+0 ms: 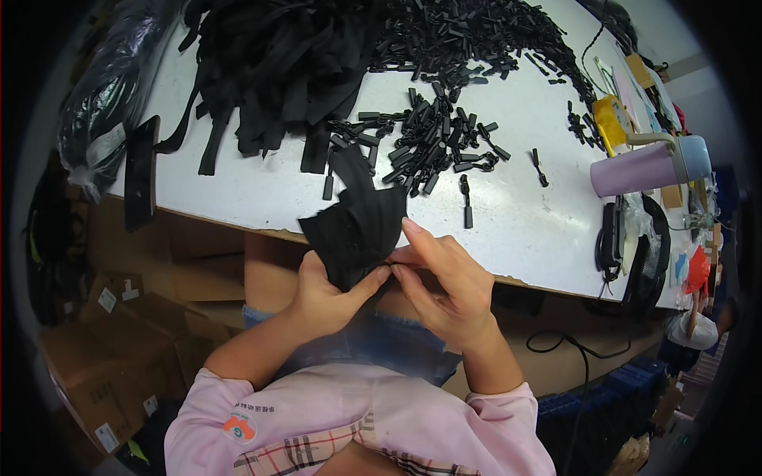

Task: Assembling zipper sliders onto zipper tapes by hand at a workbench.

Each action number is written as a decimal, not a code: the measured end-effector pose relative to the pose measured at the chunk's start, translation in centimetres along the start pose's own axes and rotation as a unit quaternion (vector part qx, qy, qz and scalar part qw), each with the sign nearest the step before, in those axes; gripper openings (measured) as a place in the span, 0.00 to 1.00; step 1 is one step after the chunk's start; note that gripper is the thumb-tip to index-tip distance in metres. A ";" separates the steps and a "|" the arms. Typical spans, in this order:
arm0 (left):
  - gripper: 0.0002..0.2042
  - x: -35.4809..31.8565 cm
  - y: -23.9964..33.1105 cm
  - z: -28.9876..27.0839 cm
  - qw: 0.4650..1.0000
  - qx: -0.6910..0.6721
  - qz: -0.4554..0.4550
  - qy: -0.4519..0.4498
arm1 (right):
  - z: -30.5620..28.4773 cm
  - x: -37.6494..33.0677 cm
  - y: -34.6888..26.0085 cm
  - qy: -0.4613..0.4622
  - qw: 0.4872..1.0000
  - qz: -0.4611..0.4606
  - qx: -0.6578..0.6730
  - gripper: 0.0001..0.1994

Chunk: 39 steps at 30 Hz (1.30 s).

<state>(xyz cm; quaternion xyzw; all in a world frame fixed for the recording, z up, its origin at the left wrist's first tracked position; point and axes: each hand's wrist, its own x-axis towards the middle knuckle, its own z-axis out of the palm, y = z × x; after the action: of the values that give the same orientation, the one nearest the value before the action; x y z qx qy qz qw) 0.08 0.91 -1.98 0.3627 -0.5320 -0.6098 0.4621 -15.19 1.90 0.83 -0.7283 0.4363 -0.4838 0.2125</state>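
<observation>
My left hand point(327, 300) is closed around a fanned bunch of black zipper strips point(355, 226), held at the table's front edge with the cut ends spread upward. Close against it, my right hand point(454, 284) pinches with thumb and fingers near the lower part of the bunch; what lies in that pinch is too small and covered to make out. Both thumb tips nearly meet. Just beyond the bunch lies a small pile of black zipper sliders with long pulls point(432, 147). One loose slider point(467, 202) rests to the right of the pile.
A large heap of black strips point(278, 71) hangs over the table's far left, beside a bigger slider heap point(484, 36). A dark phone point(142, 173) lies at the left edge. At right stand a lilac tumbler point(635, 169) and a yellow item point(609, 121). Cardboard boxes point(119, 357) sit below left.
</observation>
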 end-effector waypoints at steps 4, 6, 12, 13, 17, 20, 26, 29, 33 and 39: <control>0.09 0.0 0.0 -0.1 1.000 0.007 -0.024 0.003 | 0.8 -0.2 0.2 0.013 1.000 -0.025 -0.010 0.24; 0.09 -0.1 0.1 0.1 0.999 -0.020 -0.031 0.015 | 1.8 -0.9 0.0 0.107 0.988 0.083 0.072 0.18; 0.09 -0.4 0.9 0.7 0.997 -0.033 0.016 0.067 | 2.5 -1.9 -0.4 0.091 0.957 0.183 0.208 0.06; 0.09 -0.3 1.1 0.6 0.997 -0.033 0.018 0.064 | 2.5 -1.9 -0.4 0.091 0.956 0.183 0.209 0.06; 0.09 -0.1 1.7 0.3 0.992 -0.113 -0.052 0.020 | 1.7 -1.8 0.4 0.047 0.854 0.282 0.434 0.03; 0.09 -0.1 1.8 -0.1 0.992 -0.102 -0.072 -0.010 | 1.1 -1.6 0.5 0.000 0.780 0.345 0.522 0.02; 0.09 -0.1 1.8 0.1 0.995 -0.095 -0.039 -0.017 | 1.3 -1.6 0.2 0.005 0.785 0.353 0.509 0.02; 0.09 -0.1 1.5 0.3 0.998 -0.057 -0.018 0.014 | 2.3 -1.6 -0.1 0.055 0.858 0.284 0.423 0.02; 0.08 -0.2 1.6 0.2 1.000 -0.011 0.006 0.007 | 1.7 -1.4 0.1 0.025 0.735 0.396 0.550 0.02; 0.08 -0.5 1.2 0.5 0.999 -0.033 -0.014 0.017 | 1.6 -1.7 0.0 0.029 0.726 0.402 0.557 0.02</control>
<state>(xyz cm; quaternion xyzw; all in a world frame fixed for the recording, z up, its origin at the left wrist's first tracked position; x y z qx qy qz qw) -0.06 1.54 -0.69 0.3644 -0.4989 -0.6272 0.4743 -14.06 3.12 -0.73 -0.2213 0.3460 -0.5300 0.7419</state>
